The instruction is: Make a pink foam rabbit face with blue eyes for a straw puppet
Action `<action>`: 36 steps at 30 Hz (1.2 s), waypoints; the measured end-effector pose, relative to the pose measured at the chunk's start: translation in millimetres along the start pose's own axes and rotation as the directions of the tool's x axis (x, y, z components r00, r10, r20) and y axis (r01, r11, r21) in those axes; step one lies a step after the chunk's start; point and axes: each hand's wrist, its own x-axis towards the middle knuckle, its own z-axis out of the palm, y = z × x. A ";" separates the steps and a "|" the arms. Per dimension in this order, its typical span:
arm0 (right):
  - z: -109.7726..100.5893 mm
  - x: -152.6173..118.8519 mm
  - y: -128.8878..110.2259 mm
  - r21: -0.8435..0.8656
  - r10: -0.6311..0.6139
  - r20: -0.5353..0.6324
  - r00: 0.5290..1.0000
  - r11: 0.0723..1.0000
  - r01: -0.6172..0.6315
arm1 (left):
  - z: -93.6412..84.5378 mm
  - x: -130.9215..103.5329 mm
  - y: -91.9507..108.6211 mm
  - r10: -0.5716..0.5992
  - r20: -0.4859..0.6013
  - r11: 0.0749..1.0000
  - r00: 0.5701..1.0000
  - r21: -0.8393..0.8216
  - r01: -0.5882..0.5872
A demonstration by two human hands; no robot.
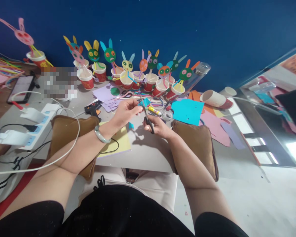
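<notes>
My right hand point(158, 126) is closed around the black handles of a pair of scissors point(148, 121), whose blades point up and away from me. My left hand point(126, 113) pinches a small piece of blue paper point(144, 102) at the scissors' blades. Whether the blades are cutting into the paper is too small to tell. Below my left hand a blue paper scrap point(131, 126) lies on the table point(140, 154). A glue gun point(93, 108) rests left of my left hand. A yellow glue stick point(154, 110) lies just beyond the scissors.
Paper cups point(127, 80) with paper rabbit figures line the blue wall. Brown cushions point(196, 144) lie under both arms. A power strip point(40, 123) with cables is at left, near a phone point(21, 88). Blue paper point(188, 111) and a tipped cup point(213, 98) lie at right.
</notes>
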 end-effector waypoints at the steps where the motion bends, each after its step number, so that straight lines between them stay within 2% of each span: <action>1: 0.0 0.0 0.4 0.000 -0.001 -0.001 1.000 1.000 0.001 | -0.2 0.1 -0.7 0.001 0.009 1.000 1.000 0.001 -0.001; 14: -1.7 -1.1 -2.1 0.022 0.046 0.004 0.999 0.999 -0.046 | 0.3 -0.6 0.6 -0.014 0.000 1.000 1.000 0.005 0.014; 29: -2.7 -1.7 -2.2 0.024 0.030 0.003 1.000 0.999 -0.030 | 0.6 -0.6 2.8 0.011 -0.010 1.000 1.000 0.016 -0.011; 36: -3.0 -1.6 -4.1 0.006 0.018 0.030 0.999 1.000 -0.018 | -1.4 -0.7 1.5 -0.056 0.037 0.998 0.998 0.034 0.054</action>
